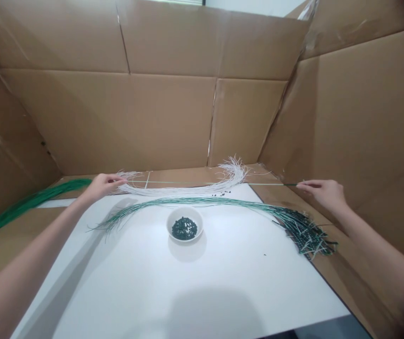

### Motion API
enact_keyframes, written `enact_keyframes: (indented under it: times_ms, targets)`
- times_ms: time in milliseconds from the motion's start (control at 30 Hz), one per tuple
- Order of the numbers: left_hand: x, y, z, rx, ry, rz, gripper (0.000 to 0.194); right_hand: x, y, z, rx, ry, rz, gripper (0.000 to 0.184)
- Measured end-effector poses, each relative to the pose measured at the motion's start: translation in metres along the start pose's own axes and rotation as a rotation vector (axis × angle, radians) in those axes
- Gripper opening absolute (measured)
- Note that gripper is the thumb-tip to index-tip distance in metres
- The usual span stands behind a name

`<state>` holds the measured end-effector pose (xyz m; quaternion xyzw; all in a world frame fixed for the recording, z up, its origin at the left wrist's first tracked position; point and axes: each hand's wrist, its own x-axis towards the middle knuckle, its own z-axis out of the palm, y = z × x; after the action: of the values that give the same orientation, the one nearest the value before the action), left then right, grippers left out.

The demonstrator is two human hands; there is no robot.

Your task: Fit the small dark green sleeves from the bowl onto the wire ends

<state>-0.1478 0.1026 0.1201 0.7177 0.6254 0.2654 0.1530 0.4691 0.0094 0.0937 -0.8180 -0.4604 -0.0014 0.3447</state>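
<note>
A thin pale-green wire (184, 182) is stretched nearly level between my two hands, above the far edge of the white board. My left hand (103, 184) pinches its left end. At the other end, where the wire looks dark, the fingers of my right hand (324, 192) are pinched together on it. Just below the stretched wire lies a bundle of white wires (173, 190), its ends frayed and curling up at the right. Nearer to me, a bundle of green wires (202, 201) arcs across the board, with thick dark tips (309, 233) gathered at its right end.
A small white bowl (185, 212) with dark green bits (185, 228) stands mid-board (134, 282). Several dark crumbs (221, 194) lie behind it. Bright green strands (21, 207) lie at the left. Cardboard walls (145, 117) enclose the back and both sides.
</note>
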Motion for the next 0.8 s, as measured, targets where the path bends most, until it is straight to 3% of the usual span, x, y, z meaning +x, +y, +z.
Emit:
enact_keyframes:
  times_ms: [167,300,533,800]
  targets:
    - [0.008,-0.02,0.01,0.316,-0.102,-0.086,0.04,0.002,0.024,0.025,-0.195,-0.142,-0.1,0.025]
    - [0.011,-0.035,0.021,0.337,-0.122,-0.116,0.033,0.005,0.036,0.039,-0.205,-0.172,-0.124,0.024]
    - [0.012,-0.065,0.024,0.388,-0.126,-0.223,0.035,0.015,0.049,0.043,-0.231,-0.208,-0.136,0.026]
    - [0.015,-0.08,0.028,0.448,-0.109,-0.338,0.036,0.024,0.056,0.05,-0.258,-0.292,-0.155,0.029]
